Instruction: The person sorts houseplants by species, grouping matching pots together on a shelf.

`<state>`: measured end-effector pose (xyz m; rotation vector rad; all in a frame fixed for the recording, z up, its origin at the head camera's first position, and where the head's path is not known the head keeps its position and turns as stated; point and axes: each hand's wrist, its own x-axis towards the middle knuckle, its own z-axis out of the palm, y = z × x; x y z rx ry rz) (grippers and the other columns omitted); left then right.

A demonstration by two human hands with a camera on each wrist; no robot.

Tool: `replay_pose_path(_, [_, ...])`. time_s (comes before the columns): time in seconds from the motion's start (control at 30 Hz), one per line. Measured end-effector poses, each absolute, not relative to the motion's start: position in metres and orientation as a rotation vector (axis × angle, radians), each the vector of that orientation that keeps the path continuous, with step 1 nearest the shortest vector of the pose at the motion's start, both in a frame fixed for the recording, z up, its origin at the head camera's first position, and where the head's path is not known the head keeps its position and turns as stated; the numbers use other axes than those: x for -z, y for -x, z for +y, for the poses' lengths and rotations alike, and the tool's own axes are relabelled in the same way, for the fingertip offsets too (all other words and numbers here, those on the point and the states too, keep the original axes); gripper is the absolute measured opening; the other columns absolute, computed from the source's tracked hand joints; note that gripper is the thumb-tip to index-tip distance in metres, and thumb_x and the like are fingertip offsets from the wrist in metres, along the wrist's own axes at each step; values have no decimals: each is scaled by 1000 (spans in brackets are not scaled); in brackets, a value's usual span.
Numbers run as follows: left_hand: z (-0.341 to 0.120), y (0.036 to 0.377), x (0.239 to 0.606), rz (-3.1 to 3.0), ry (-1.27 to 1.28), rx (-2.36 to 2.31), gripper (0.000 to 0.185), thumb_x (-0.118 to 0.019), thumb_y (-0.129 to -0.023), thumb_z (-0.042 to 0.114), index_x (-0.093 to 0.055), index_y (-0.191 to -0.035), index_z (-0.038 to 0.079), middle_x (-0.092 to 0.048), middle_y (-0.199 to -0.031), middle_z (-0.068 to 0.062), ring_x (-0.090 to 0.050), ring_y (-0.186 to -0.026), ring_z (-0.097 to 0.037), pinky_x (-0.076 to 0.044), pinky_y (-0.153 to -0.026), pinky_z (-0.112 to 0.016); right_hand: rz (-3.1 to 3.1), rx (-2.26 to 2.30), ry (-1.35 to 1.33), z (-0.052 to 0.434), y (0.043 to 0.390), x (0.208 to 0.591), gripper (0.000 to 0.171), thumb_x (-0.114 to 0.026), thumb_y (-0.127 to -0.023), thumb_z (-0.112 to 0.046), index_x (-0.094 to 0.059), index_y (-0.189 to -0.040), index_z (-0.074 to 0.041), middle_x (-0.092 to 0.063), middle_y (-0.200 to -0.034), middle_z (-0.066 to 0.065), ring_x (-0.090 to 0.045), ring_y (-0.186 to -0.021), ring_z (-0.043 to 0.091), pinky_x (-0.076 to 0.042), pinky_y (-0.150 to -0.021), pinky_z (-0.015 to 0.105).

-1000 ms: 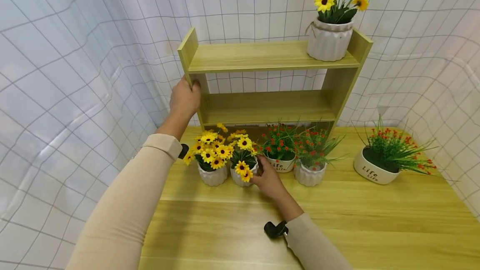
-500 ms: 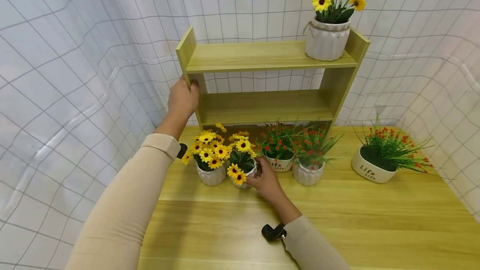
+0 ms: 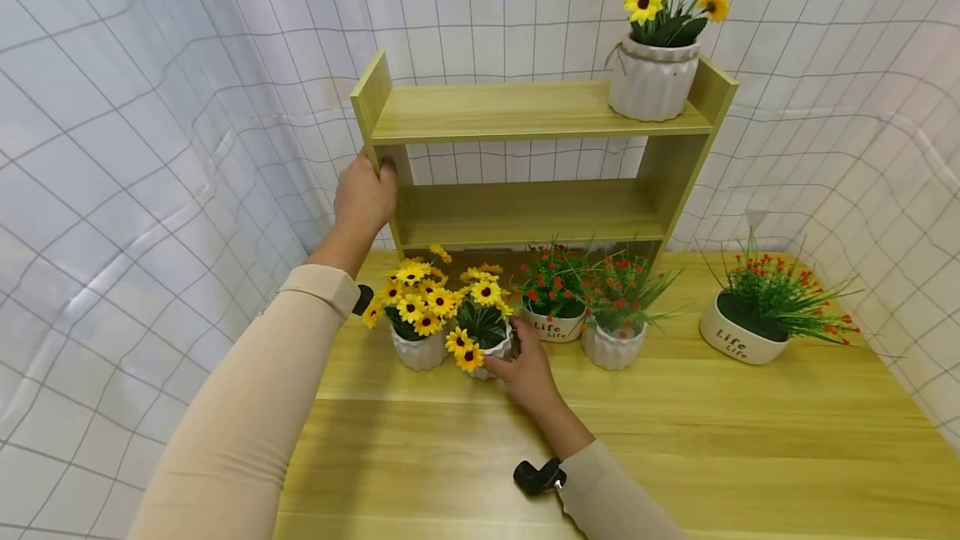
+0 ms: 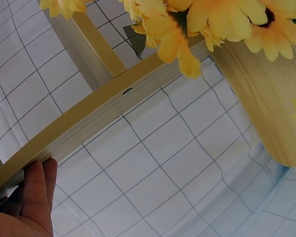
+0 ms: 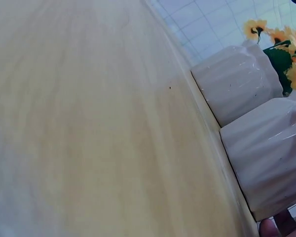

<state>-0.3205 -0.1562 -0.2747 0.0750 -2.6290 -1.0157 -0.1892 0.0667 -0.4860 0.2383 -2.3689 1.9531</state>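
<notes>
At the left side panel of a wooden shelf (image 3: 525,208), my left hand (image 3: 363,197) grips the panel's edge, its fingers curled behind it in the left wrist view. My right hand (image 3: 531,373) holds a white fluted flowerpot (image 3: 497,350) with yellow flowers, thumb at the front and fingers on the right side. In the right wrist view this flowerpot (image 5: 269,158) stands on the tabletop, and little of the hand shows. Close on its left is a matching flowerpot (image 3: 418,352) of yellow flowers; in the head view they stand in front of the shelf.
Right of my right hand are an oval "Life" planter (image 3: 557,327) and a fluted pot (image 3: 613,346) with red-flowered grass. Another oval planter (image 3: 742,338) stands farther right on the wooden table (image 3: 675,440). A larger flowerpot (image 3: 651,83) sits on the shelf's top right.
The held flowerpot has turned, its low blossoms swinging left along its front. My right hand has shifted slightly left with it. The left hand keeps its hold on the shelf.
</notes>
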Motion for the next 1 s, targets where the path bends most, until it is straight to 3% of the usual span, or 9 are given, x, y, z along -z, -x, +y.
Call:
replay_pose_path(0.1, [-156, 321, 275, -2627, -77, 1011, 44, -35, -106, 34, -50, -139, 10, -60, -129, -22, -60, -110, -40, -48, -83, -53, -2358, -1973, -223, 67, 200, 506, 75, -78, -83, -3, -38, -144, 9, -35, -145, 27, -40, -132, 42, -38, -105, 52])
replay_pose_path(0.27, [-156, 321, 275, -2627, -75, 1012, 44, -34, -106, 34, -50, -139, 9, -60, -129, -23, -60, -110, -41, -48, -83, -54, -2352, -2027, -199, 68, 206, 520, 78, -80, -83, -8, -37, -146, 2, -34, -151, 21, -34, -139, 39, -35, -108, 51])
replay_pose_path(0.47, [-156, 320, 274, -2625, -76, 1008, 44, -34, -106, 35, -51, -138, 9, -61, -128, -23, -60, -109, -40, -48, -82, -54, -2354, -2094, -229, 67, 203, 513, 77, -76, -86, -7, -33, -149, -2, -46, -142, 20, -47, -130, 33, -41, -103, 47])
replay_pose_path(0.7, [-156, 320, 274, -2628, -74, 1025, 45, -35, -106, 34, -50, -139, 8, -60, -128, -23, -60, -108, -40, -48, -82, -54, -2365, -2007, -300, 64, 190, 486, 74, -74, -82, -2, -35, -145, 7, -50, -132, 25, -55, -113, 33, -48, -90, 41])
replay_pose_path(1.0, [-157, 320, 274, -2628, -73, 1024, 43, -36, -106, 34, -50, -137, 8, -61, -127, -23, -61, -107, -40, -48, -82, -54, -2258, -2132, -172, 61, 199, 517, 79, -84, -79, -11, -41, -145, -5, -54, -132, 16, -57, -113, 27, -50, -90, 35])
